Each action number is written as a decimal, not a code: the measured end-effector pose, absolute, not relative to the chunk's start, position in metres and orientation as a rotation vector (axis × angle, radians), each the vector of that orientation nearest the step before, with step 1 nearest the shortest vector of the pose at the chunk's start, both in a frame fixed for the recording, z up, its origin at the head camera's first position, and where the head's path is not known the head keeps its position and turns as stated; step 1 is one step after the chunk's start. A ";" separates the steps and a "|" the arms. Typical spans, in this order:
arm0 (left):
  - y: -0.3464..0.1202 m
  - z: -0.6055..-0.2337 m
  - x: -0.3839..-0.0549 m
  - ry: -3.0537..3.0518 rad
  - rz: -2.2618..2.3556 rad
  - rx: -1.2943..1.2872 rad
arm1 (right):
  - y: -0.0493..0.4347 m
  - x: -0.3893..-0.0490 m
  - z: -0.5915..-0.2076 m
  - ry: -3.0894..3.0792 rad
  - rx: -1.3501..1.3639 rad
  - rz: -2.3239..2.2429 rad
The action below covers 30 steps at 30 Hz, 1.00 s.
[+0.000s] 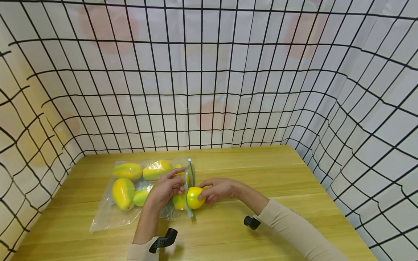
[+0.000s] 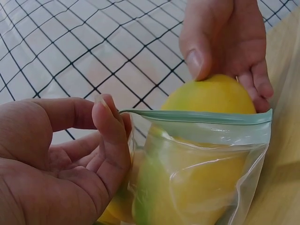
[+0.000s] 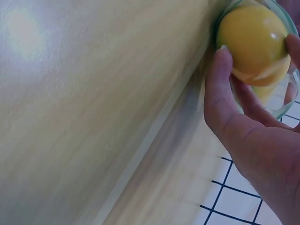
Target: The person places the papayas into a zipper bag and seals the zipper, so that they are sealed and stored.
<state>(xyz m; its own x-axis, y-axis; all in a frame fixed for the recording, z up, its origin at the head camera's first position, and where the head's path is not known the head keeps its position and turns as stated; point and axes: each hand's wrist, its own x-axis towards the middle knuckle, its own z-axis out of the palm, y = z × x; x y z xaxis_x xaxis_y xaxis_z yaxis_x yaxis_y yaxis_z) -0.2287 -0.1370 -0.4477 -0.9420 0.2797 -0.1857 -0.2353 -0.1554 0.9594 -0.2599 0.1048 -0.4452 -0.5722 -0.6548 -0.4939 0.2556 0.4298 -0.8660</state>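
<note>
A clear zip bag (image 1: 107, 221) with a pale green zip strip (image 2: 201, 117) lies on the table, holding several yellow-green mangoes (image 1: 123, 193). My left hand (image 1: 164, 188) pinches the bag by its mouth, thumb and finger at one end of the strip in the left wrist view. At the mouth, my right hand (image 1: 218, 190) grips another mango (image 1: 195, 198) by its outer end. Seen from the left wrist, that mango (image 2: 211, 96) is partly inside, its near part behind the clear plastic. The right wrist view shows fingers (image 3: 219, 70) spread around its rounded end (image 3: 253, 42).
The wood-grain table (image 1: 261, 163) runs under the bag and both arms. Black wire mesh (image 1: 212, 83) stands along the back and both sides, with pale sheeting behind it. Each wrist wears a small black camera (image 1: 164, 241).
</note>
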 end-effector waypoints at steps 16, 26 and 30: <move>-0.137 -0.446 -0.227 1.782 2.166 0.080 | 0.095 -0.255 -0.448 1.838 -0.329 -1.306; -0.137 -0.446 -0.227 1.790 2.166 0.069 | 0.089 -0.249 -0.446 1.858 -0.308 -1.345; -0.137 -0.446 -0.228 1.801 2.165 0.076 | 0.088 -0.247 -0.445 1.840 -0.301 -1.365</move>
